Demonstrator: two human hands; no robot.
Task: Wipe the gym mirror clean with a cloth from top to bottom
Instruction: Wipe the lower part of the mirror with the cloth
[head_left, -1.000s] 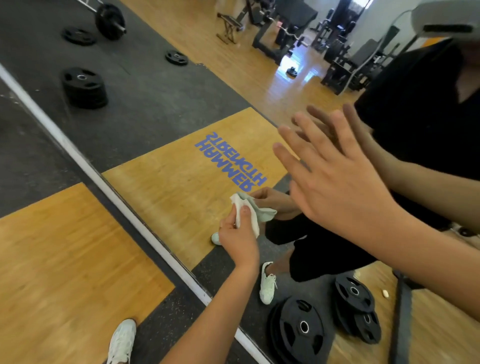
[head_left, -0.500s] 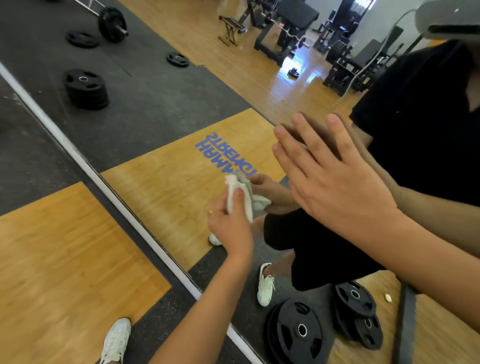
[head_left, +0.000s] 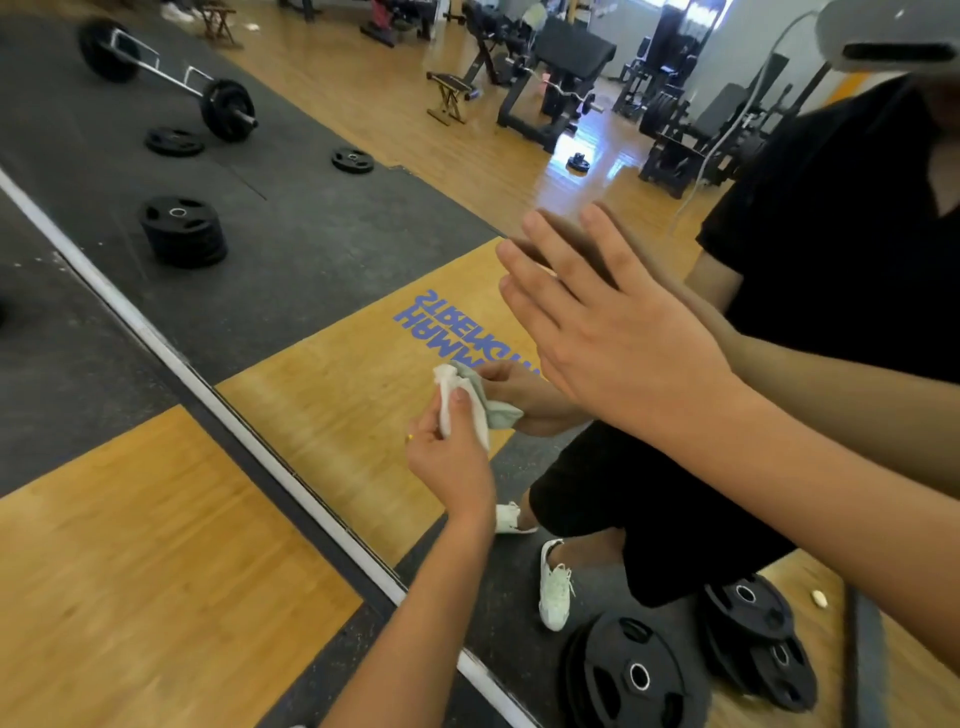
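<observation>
gym mirror (head_left: 311, 270), cloth (head_left: 478, 415) seemingly on it

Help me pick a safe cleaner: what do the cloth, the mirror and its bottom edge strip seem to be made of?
The cloth looks like soft white fabric, matte, crumpled into folds in the left hand; weave too small to tell. The mirror is glossy glass, sharply reflecting the gym. The edge strip is pale and smooth, possibly metal or plastic.

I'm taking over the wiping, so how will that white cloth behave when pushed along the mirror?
Probably floppy: the cloth droops in folds from the left hand. Likely light, since thumb and fingers alone pinch it. It may bunch unless pressed flat on the mirror.
</observation>
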